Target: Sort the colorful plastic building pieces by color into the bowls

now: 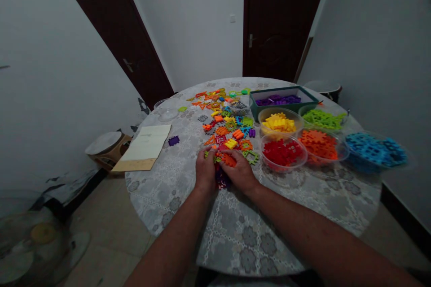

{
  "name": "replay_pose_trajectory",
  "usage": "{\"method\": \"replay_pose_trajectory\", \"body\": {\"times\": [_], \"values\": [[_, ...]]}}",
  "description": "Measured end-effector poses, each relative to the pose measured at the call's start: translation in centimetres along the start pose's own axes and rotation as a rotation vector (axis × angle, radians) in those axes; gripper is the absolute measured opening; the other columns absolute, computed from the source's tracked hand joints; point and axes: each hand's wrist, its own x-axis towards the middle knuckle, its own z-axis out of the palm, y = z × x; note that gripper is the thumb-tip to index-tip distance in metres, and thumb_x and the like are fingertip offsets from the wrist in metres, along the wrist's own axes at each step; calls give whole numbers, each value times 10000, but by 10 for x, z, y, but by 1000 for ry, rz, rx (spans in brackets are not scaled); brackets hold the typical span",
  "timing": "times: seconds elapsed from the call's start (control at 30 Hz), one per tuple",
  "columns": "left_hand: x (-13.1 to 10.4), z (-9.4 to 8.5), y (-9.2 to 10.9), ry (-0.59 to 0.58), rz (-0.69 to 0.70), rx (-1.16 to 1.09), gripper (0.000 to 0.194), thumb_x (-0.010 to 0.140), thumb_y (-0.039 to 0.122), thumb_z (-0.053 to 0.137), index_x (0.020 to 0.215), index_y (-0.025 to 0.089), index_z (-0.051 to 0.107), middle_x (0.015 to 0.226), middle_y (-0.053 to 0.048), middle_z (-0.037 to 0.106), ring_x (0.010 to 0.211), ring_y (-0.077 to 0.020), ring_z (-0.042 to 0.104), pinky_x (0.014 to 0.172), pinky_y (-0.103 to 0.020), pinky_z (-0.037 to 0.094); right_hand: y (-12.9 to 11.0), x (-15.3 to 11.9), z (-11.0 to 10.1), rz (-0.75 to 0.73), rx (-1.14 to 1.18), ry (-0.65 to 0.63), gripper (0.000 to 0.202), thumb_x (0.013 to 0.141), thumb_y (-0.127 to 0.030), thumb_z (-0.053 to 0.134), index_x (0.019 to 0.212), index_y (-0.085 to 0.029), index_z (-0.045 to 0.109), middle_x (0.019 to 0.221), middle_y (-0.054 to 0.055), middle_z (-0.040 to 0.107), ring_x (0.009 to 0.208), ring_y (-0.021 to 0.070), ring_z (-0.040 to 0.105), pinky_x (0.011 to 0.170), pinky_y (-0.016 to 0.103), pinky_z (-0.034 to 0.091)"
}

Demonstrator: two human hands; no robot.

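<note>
My left hand (205, 170) and my right hand (241, 171) come together at the near end of a heap of colourful plastic interlocking pieces (221, 131). My right fingers are closed on an orange building piece (228, 160). Green bits show beside it, by the curled fingers of my left hand; what exactly these grip is partly hidden. Between my wrists, purple and red pieces (222, 178) lie low near the cloth. Just beyond my fingertips are a yellow piece (231, 143) and a green square frame (250, 157).
Clear tubs hold red (282, 152), yellow (279, 123), orange (318, 144), green (323, 119) and blue pieces (375, 149). A dark green box (261, 110) has purple ones. Left lie a lone purple piece (173, 141) and a paper pad (144, 145) on the round table (158, 202).
</note>
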Motion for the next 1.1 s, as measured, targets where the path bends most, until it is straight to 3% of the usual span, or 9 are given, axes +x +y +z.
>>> {"method": "replay_pose_trajectory", "body": {"times": [0.23,0.47,0.57,0.77,0.97,1.1], "values": [[-5,33,3,-80,-176,-335,464,730,354,851,1133,212,669,973,-24,737,888,-203,732,853,-322,560,-1,11,-9,62,24,48,311,877,-321,694,1174,-238,730,1190,55,751,1123,253,688,1079,425,502],[-10,33,6,-148,-385,-707,402,782,283,826,1151,210,685,1057,-59,782,1007,-236,762,942,-347,594,-3,17,-12,-132,-271,91,383,893,-270,666,1273,-224,694,1279,108,681,1237,265,632,1143,437,480],[-12,28,6,-132,-423,-745,451,782,274,819,1204,221,669,1026,-51,778,955,-235,767,908,-356,607,-3,18,-11,-150,-329,73,409,920,-283,646,1323,-217,668,1315,124,671,1263,274,624,1155,461,478],[-15,25,4,-116,-388,-694,665,678,85,769,1274,287,555,944,11,746,812,-170,741,805,-292,597,-3,15,-9,-143,-334,60,444,950,-309,591,1379,-208,641,1386,135,654,1322,279,605,1189,479,455],[-10,24,1,-169,-393,-627,546,664,105,773,1150,237,560,886,-16,740,751,-191,733,701,-287,579,-8,14,-11,-24,-246,95,469,970,-357,569,1418,-228,619,1450,111,656,1357,278,606,1215,487,432],[-10,26,-3,-182,-388,-624,542,658,91,768,1143,239,576,917,-19,758,784,-193,746,734,-298,593,-5,15,-10,-21,-259,120,466,967,-354,560,1404,-204,622,1428,126,666,1337,277,616,1200,484,446]]}}
